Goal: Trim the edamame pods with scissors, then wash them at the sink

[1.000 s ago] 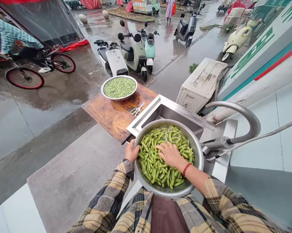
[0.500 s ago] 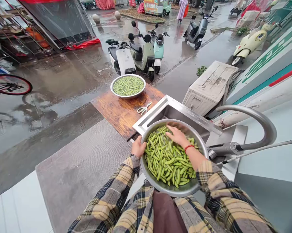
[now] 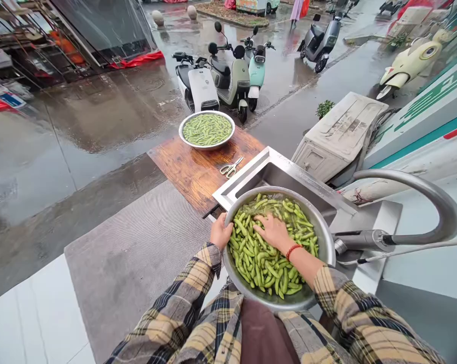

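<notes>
A large metal basin (image 3: 329,237) full of green edamame pods (image 3: 258,263) in water rests at the near side of the steel sink. My left hand (image 3: 221,232) is closed on the basin's left rim, thumb on the inner side. Among the pods lies my right hand (image 3: 272,231), palm down and fingers apart, its fingertips partly hidden by pods and water. A red bead bracelet (image 3: 293,251) circles the right wrist.
Beyond the sink (image 3: 289,164), a wooden board (image 3: 186,172) bears scissors (image 3: 231,168) and a second basin (image 3: 181,132) of pods. A curved faucet (image 3: 446,212) stands to the right. Parked scooters (image 3: 232,83) and a worn box (image 3: 342,126) are farther out.
My right hand has moved from the basin's far side toward its middle, fingertips now down in the pods. Water shows at the far side. My left hand keeps its hold on the rim.
</notes>
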Demonstrator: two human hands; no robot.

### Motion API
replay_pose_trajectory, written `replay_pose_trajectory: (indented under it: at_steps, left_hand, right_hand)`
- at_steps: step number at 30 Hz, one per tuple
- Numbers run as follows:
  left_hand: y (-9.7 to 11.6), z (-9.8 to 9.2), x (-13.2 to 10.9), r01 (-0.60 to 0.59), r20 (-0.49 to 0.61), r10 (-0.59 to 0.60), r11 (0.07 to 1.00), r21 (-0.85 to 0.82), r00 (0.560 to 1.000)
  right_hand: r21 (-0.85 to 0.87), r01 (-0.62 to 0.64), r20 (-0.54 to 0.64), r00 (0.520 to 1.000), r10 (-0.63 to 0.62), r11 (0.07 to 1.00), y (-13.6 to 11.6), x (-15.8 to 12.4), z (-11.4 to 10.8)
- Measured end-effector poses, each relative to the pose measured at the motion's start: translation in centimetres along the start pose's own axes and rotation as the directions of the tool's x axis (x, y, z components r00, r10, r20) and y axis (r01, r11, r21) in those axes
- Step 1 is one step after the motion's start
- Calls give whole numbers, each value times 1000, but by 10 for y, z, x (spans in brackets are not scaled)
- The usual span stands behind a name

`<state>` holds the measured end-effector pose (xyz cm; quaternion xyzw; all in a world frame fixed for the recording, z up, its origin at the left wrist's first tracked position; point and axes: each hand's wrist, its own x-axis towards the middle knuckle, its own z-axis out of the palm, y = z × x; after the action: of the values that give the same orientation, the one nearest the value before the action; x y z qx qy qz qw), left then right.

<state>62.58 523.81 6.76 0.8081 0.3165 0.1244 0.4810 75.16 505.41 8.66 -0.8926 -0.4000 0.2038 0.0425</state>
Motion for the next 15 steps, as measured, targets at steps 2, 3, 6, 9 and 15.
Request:
replay_pose_trajectory:
  at_steps: [2, 3, 6, 9, 15]
  left_hand:
    - [5, 0, 0, 11, -7, -11, 1000, 23, 1000]
    - [7, 0, 0, 14, -12, -13, 999, 31, 1000]
    - [7, 0, -1, 5, -17, -5, 1000, 18, 1000]
    - [4, 0, -2, 4, -21, -4, 1000, -5, 1000]
    - [7, 4, 1, -6, -25, 5, 999, -51, 1000]
  right_hand:
    - [31, -73, 27, 997, 73, 997, 7, 20, -3]
    - [40, -95, 30, 995, 94, 995, 15, 25, -6]
    - [33, -133, -1, 991, 133, 991, 46, 19, -19]
    - [50, -90, -97, 991, 95, 995, 54, 14, -30]
    - [101, -10, 24, 1000, 8, 995, -17, 47, -30]
